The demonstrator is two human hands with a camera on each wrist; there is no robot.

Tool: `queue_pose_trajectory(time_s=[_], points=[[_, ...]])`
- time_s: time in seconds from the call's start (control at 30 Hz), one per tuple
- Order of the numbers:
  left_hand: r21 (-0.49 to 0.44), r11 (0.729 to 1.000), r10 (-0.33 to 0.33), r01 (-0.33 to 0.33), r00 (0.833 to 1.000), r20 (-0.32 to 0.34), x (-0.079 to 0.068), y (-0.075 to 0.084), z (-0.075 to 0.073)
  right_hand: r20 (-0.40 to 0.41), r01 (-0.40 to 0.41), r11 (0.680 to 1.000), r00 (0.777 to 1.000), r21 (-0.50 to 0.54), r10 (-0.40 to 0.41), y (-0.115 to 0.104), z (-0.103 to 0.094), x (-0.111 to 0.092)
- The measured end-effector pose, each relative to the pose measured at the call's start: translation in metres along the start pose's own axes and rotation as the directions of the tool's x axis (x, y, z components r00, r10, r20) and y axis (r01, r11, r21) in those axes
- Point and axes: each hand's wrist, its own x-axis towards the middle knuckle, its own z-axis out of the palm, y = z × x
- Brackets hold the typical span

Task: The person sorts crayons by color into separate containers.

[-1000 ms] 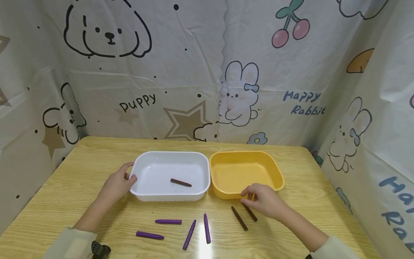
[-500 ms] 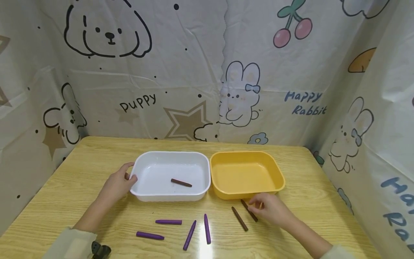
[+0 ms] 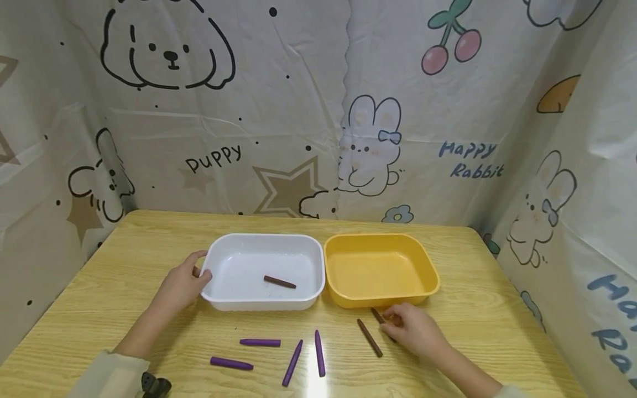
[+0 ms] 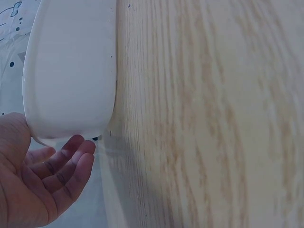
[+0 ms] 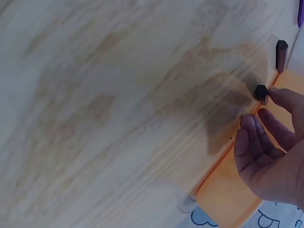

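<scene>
My left hand (image 3: 180,283) holds the left end of a white plastic tray (image 3: 264,304); the thumb is over the rim and the fingers sit against the outer wall (image 4: 71,71). One brown crayon (image 3: 280,282) lies inside this tray. Beside the front of a yellow tray (image 3: 383,302), my right hand (image 3: 415,330) is at a second brown crayon (image 3: 376,315), partly hidden by the fingers. In the right wrist view the thumb is by that crayon's dark end (image 5: 261,91), with a gap between thumb and forefinger. A third brown crayon (image 3: 370,338) lies just left of it.
Several purple crayons lie on the wooden table (image 3: 174,365) in front of the white tray, among them an upright-lying one (image 3: 319,354) and a sideways one (image 3: 260,342). The two trays stand side by side. A printed cloth (image 3: 224,121) hangs behind the table.
My right hand has moved from the yellow tray's front rim down toward the near side, onto the right-hand brown crayon. The left hand and both trays have stayed in place.
</scene>
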Motion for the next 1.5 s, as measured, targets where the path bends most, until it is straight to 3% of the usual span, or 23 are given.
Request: queue_pose_trajectory(time_s=[0.4,1.03,1.5], points=[[-0.005,1.0,0.0,0.0,1.0,-0.007,-0.001,0.002,-0.001,-0.012,-0.021,1.0,1.0,-0.022,0.021,-0.009,0.003,-0.004],[-0.01,1.0,-0.005,0.005,1.0,0.0,0.0,0.0,0.0,-0.033,0.087,0.993,0.995,-0.08,-0.089,-0.011,-0.001,-0.008],[-0.011,1.0,-0.002,0.002,1.0,0.002,0.0,-0.001,0.0,0.038,0.125,0.989,0.992,-0.078,-0.123,-0.022,-0.014,-0.01]])
